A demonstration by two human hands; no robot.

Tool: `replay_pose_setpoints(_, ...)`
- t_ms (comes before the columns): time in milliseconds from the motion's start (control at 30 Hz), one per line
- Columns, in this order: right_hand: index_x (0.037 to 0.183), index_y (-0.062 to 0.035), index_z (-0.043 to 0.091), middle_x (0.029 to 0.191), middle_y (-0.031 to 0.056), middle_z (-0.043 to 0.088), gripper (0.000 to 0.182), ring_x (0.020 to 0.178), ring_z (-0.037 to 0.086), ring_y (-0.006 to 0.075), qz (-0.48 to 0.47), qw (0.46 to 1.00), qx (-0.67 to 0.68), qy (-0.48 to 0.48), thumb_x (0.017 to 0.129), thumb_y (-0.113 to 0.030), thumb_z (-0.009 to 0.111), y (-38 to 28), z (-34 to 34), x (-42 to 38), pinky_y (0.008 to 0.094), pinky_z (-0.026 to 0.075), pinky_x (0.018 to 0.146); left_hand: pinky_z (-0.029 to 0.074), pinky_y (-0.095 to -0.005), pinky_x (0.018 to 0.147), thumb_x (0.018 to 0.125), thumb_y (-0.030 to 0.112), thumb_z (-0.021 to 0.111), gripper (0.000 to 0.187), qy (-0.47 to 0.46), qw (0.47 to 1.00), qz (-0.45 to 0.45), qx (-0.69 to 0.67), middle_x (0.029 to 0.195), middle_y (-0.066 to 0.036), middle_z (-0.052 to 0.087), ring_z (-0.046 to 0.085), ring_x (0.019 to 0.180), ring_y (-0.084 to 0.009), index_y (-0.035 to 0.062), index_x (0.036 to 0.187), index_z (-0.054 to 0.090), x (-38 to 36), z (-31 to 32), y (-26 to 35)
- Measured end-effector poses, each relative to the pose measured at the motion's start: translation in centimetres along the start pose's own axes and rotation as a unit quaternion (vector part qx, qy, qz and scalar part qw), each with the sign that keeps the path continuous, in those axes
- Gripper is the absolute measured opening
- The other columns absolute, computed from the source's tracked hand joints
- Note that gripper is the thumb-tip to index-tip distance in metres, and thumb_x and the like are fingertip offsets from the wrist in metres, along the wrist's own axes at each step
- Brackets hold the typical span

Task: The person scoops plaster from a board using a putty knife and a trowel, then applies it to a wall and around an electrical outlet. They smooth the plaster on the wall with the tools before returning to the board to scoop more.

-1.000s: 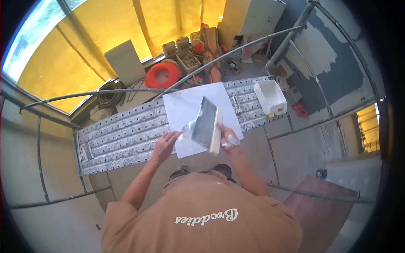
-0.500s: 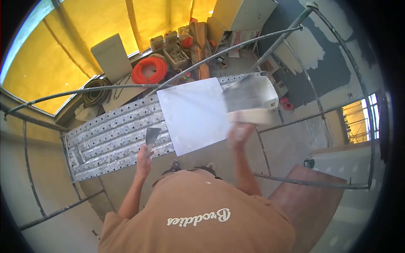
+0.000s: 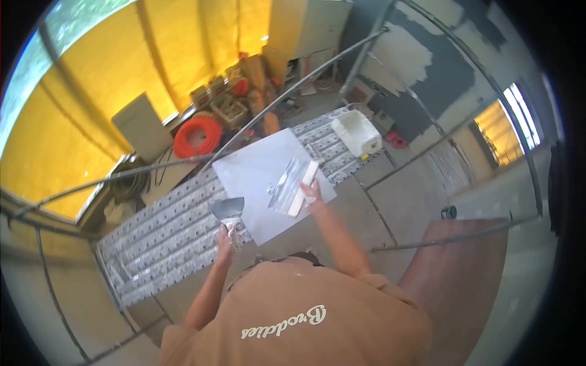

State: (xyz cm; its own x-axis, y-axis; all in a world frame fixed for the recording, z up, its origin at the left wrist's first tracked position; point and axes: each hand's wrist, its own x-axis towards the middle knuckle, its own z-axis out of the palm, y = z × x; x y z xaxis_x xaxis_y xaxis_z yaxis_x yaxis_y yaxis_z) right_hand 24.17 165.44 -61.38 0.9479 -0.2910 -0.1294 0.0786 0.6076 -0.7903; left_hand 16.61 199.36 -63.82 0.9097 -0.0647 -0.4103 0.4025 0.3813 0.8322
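Note:
My left hand (image 3: 226, 241) is closed round the handle of a putty knife (image 3: 227, 208), whose wide grey blade points away from me near the left edge of a white board (image 3: 250, 168). My right hand (image 3: 311, 194) grips the pale back of a wide flat blade (image 3: 287, 186), which is over the right part of the board. A small whitish blob lies on the board just left of that blade. The board rests on a perforated metal plank (image 3: 171, 226).
A white tub (image 3: 357, 133) stands at the plank's right end. Scaffold rails (image 3: 305, 79) cross in front and to the sides. Beyond are an orange hose coil (image 3: 197, 137), containers and a leaning panel (image 3: 141, 127). A reddish-brown sheet (image 3: 458, 262) is at the right.
The view has tilted and shifted. My right hand has brought the wide blade from beside the tub onto the board's area, and the tub now shows fully. The putty knife's blade has turned broadside.

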Motion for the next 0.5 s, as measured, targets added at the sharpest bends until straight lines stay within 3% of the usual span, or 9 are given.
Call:
replay_pose_setpoints(33,0.128,-0.0085,0.04,0.137,0.013,0.047,0.046,0.116,0.055,0.0241,0.064,0.994,-0.071,0.059,0.09,-0.009,0.066,0.4,-0.8,-0.6,0.0439,0.052,0.093,0.045,-0.0275,0.058,0.102,0.025,0.05,0.018,-0.023,1.0,0.005,0.01,0.089,0.001,0.06,0.055,0.071,-0.0096,0.0105,0.113,0.052,1.4,0.7,-0.9)
replay_pose_setpoints(100,0.131,-0.0081,0.041,0.13,0.0128,0.052,0.048,0.113,0.055,0.024,0.118,0.984,-0.005,0.13,0.09,-0.007,0.066,3.1,-2.1,-1.3,0.0418,0.048,0.098,0.045,-0.0321,0.093,0.103,0.028,0.047,0.042,-0.045,0.99,0.086,0.105,0.124,-0.008,0.055,0.055,0.11,-0.0185,0.0038,0.137,0.044,4.0,2.1,-2.5)
replay_pose_setpoints(133,0.132,-0.0069,0.043,0.126,0.0112,0.055,0.051,0.113,0.055,0.0228,0.103,0.99,-0.028,0.089,0.088,-0.01,0.069,4.7,-3.7,-1.3,0.0418,0.049,0.096,0.049,-0.0315,0.084,0.1,0.026,0.054,0.036,-0.048,0.997,-0.042,0.039,0.114,-0.008,0.061,0.059,0.098,-0.0176,0.0069,0.13,0.05,6.2,1.4,-4.2)
replay_pose_setpoints(167,0.133,-0.0057,0.045,0.122,0.0095,0.058,0.055,0.113,0.055,0.0215,0.085,0.994,-0.053,0.046,0.086,-0.013,0.072,6.6,-5.5,-1.5,0.0419,0.049,0.094,0.049,-0.0315,0.084,0.1,0.026,0.054,0.036,-0.07,0.996,-0.027,0.045,0.114,-0.008,0.061,0.059,0.098,-0.0176,0.0069,0.13,0.05,6.0,2.1,-3.7)
replay_pose_setpoints(233,0.123,-0.003,0.051,0.118,0.0097,0.061,0.042,0.107,0.058,0.0257,-0.016,0.923,-0.358,0.138,0.089,-0.021,0.069,8.2,-7.2,-1.1,0.0403,0.048,0.093,0.035,-0.041,0.112,0.098,0.019,0.056,0.061,-0.03,0.986,0.031,0.163,0.148,-0.018,0.039,0.038,0.137,-0.0294,-0.0014,0.149,0.028,5.9,5.6,-1.2)
replay_pose_setpoints(267,0.123,-0.0034,0.053,0.115,0.0118,0.062,0.042,0.105,0.059,0.0264,0.014,0.953,-0.226,0.201,0.09,-0.025,0.068,7.3,-7.4,-1.3,0.0407,0.05,0.089,0.038,-0.0408,0.11,0.096,0.012,0.06,0.063,0.032,0.995,0.029,0.084,0.15,-0.021,0.037,0.04,0.136,-0.03,-0.0002,0.149,0.028,6.7,5.5,-2.0)
replay_pose_setpoints(333,0.116,-0.0072,0.06,0.11,0.0103,0.064,0.032,0.094,0.062,0.0181,-0.01,0.916,-0.341,0.211,0.089,-0.023,0.069,9.5,-13.9,0.0,0.0348,0.054,0.078,0.045,-0.0374,0.099,0.091,-0.002,0.058,0.058,0.056,0.971,0.145,0.181,0.137,-0.017,0.047,0.049,0.123,-0.0278,0.0002,0.145,0.036,8.2,4.7,-0.9)
replay_pose_setpoints(367,0.112,-0.0068,0.061,0.1,0.0094,0.066,0.026,0.077,0.064,0.0183,0.072,0.971,0.002,0.226,0.089,-0.013,0.069,7.0,-14.4,-1.5,0.0363,0.055,0.067,0.045,-0.0365,0.097,0.089,-0.002,0.058,0.054,0.006,0.962,0.228,0.149,0.125,-0.013,0.051,0.052,0.112,-0.0237,0.0002,0.14,0.041,7.5,3.6,1.0)
replay_pose_setpoints(500,0.113,-0.0093,0.062,0.09,0.0108,0.066,0.027,0.069,0.066,0.026,0.041,0.979,0.023,0.199,0.089,-0.019,0.07,4.9,-24.1,-6.4,0.0417,0.054,0.055,0.04,-0.0313,0.1,0.093,0.011,0.058,0.047,-0.067,0.889,0.443,0.091,0.122,-0.01,0.055,0.052,0.112,-0.0172,0.0044,0.137,0.045,8.0,-1.1,16.7)
